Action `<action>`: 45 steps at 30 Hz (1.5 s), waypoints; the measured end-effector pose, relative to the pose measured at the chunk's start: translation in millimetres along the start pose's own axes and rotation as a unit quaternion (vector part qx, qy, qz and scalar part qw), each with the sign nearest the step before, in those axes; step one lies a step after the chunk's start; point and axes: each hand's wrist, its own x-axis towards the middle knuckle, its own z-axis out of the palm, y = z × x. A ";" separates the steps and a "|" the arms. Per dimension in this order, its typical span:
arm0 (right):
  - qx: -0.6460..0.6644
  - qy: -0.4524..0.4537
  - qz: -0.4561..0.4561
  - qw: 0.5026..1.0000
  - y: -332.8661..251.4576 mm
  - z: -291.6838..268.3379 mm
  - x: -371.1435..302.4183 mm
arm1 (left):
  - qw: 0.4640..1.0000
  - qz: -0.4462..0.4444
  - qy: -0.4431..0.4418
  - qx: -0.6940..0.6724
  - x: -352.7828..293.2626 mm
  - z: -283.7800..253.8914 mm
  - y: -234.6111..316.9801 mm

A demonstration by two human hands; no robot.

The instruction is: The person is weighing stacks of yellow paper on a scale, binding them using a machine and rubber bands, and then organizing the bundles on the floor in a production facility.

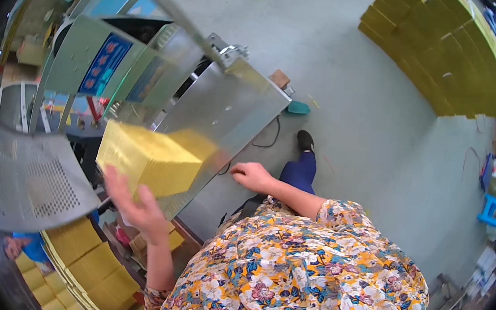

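A thick block of stacked yellow paper sheets (148, 157) sits at the left end of a steel worktop (229, 101), its layered edges facing me and its right part blurred. My left hand (136, 208) is open with fingers spread, close by the near left corner of the paper stack; whether the fingertips touch it I cannot tell. To the right, beyond the worktop's near edge, my right hand (251, 177) hangs in front of my body. Its fingers are curled in, and nothing shows in them.
A pale green machine housing (91, 57) stands behind the stack, and a perforated metal guard (44, 174) juts in at left. More yellow paper piles (86, 259) lie lower left, near another person's hand (16, 246). A large yellow stack (443, 49) stands upper right; a blue stool (491, 210) is at far right.
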 end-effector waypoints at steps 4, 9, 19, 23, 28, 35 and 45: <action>-0.029 -0.074 0.053 0.995 56.8 -49.0 2.4 | 0.925 0.037 -0.348 0.149 -24.1 99.6 19.2; -0.042 -0.025 0.159 0.986 124.6 -141.5 26.9 | 0.855 -0.119 -0.447 0.235 -32.6 179.5 -10.6; 0.205 0.042 0.268 0.940 166.7 -241.7 171.5 | 0.798 -0.168 -0.473 0.334 5.2 234.4 -3.8; 0.236 0.017 0.298 0.925 179.3 -232.6 249.2 | 0.786 -0.178 -0.477 0.352 9.8 236.3 0.0; 0.129 -0.024 0.337 0.932 219.9 -213.6 311.2 | 0.785 -0.190 -0.482 0.340 12.5 240.9 1.1; 0.177 0.016 0.348 0.921 230.9 -182.4 308.0 | 0.763 -0.213 -0.492 0.360 14.0 239.8 4.2; 0.216 0.033 0.286 0.933 230.2 -195.2 289.1 | 0.791 -0.185 -0.467 0.349 23.5 238.4 2.6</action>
